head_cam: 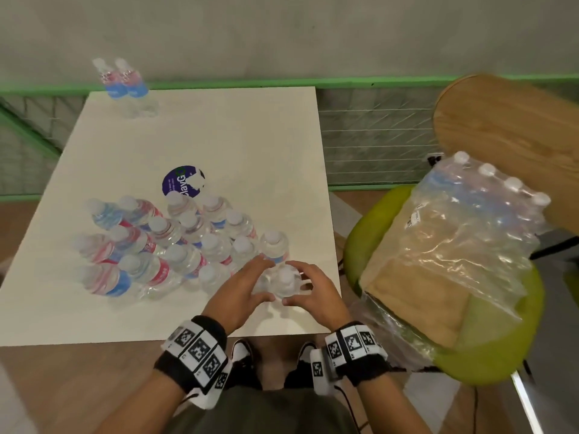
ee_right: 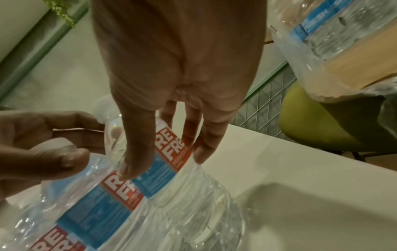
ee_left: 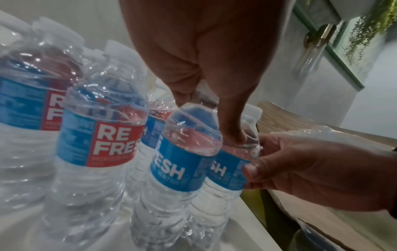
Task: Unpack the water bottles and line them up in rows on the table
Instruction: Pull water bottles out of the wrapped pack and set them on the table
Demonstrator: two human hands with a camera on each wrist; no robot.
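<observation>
your left hand (head_cam: 241,292) and right hand (head_cam: 308,288) each curl round one of two clear ribbed bottles (head_cam: 283,281) standing touching at the near right corner of the white table (head_cam: 219,136). just left of them stands a cluster of bottles (head_cam: 163,242) with white caps and red-and-blue labels, and two more (head_cam: 123,84) stand at the far left edge. to the right, on a green chair (head_cam: 488,364), a crinkled plastic wrap (head_cam: 454,245) over a cardboard tray holds a row of bottles at its far end.

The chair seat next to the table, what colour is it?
Yellow-green. The cushioned chair seat, under the plastic-wrapped bottle pack, shows best in the head view.
</observation>
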